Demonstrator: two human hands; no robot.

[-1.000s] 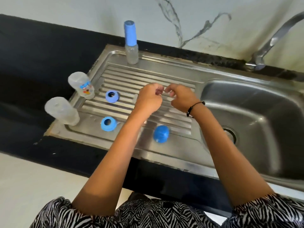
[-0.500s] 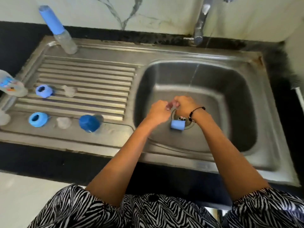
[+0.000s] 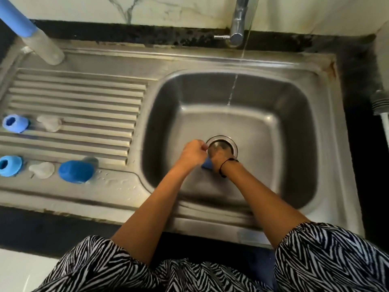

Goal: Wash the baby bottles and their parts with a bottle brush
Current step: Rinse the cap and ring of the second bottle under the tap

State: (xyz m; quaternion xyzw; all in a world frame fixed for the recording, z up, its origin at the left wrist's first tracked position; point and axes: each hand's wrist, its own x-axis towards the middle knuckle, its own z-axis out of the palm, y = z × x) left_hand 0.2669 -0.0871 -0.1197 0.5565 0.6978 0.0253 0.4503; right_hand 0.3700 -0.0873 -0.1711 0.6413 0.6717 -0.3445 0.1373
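Both hands are low in the steel sink basin (image 3: 284,127), beside the drain (image 3: 224,144). My left hand (image 3: 192,153) has its fingers curled, thumb against forefinger; what it holds is hidden. My right hand (image 3: 219,160) reaches down onto a blue cap (image 3: 206,165) on the basin floor and seems to grip it. Most of the cap is covered. On the drainboard (image 3: 84,102) lie two blue screw rings (image 3: 14,123) (image 3: 9,165), two clear teats (image 3: 50,123) (image 3: 42,169) and another blue cap (image 3: 76,170).
The tap (image 3: 237,22) runs a thin stream (image 3: 232,91) into the back of the basin. A clear bottle with a tall blue top (image 3: 44,49) stands at the drainboard's far left corner. A grey hose fitting (image 3: 381,104) sits on the black counter at the right.
Both hands moved from the drainboard into the basin by the drain. Since half a second ago my right hand has dropped onto the blue cap.
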